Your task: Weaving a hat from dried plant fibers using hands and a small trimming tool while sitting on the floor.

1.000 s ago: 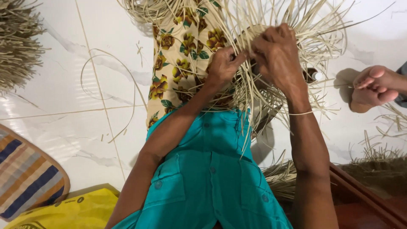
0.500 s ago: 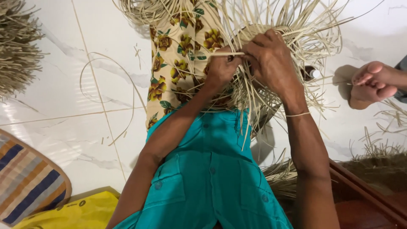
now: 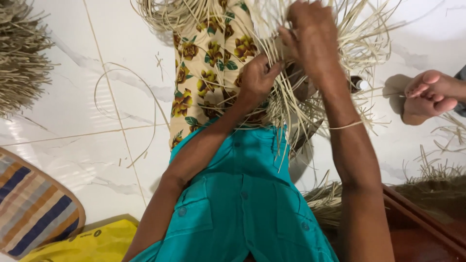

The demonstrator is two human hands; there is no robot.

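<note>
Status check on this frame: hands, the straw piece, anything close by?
Left hand and right hand both gripping pale straw strands. Another person's foot close on the right.

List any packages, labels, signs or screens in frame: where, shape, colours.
Yellow plastic bag: bottom left on the white tile floor, beside a striped woven mat; flat and crumpled, bright yellow with small dark print.
Small bottle: right of the right hand, half hidden by straw strips; dark body, pale cap.
No signs or screens.

Two hands: left hand (image 3: 257, 77), right hand (image 3: 310, 41); one woven straw piece (image 3: 310, 104); one striped mat (image 3: 34, 208); one yellow bag (image 3: 92, 242)
</note>
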